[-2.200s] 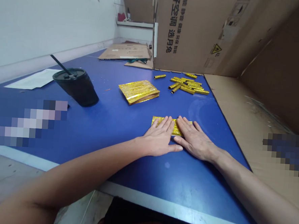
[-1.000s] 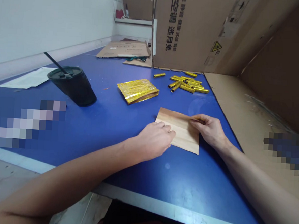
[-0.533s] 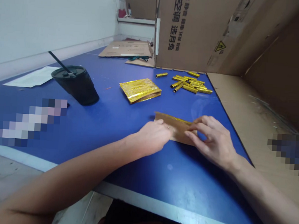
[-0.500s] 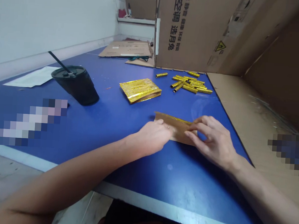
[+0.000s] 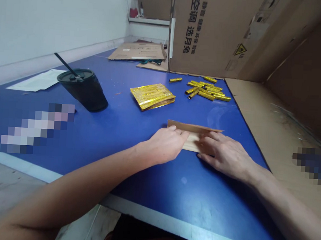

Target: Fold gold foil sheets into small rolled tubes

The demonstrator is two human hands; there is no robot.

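Head view: the paper sheet (image 5: pixel 193 137) lies on the desk (image 5: pixel 156 181), its far flap raised, so this piece looks partway done. The left hand's (image 5: pixel 167 145) fingers are curled together on its left end; the right hand's (image 5: pixel 226 153) bend over its right part. Whether either pinches, I cannot tell. The gold rolls (image 5: pixel 205 96) seem finished; the gold stack (image 5: pixel 152 95) seems left. Room lies toward the near edge; cardboard (image 5: pixel 214 36) bounds the far right.

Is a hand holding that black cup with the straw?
No, the left hand and right hand are both at the brown paper sheet, away from the black cup.
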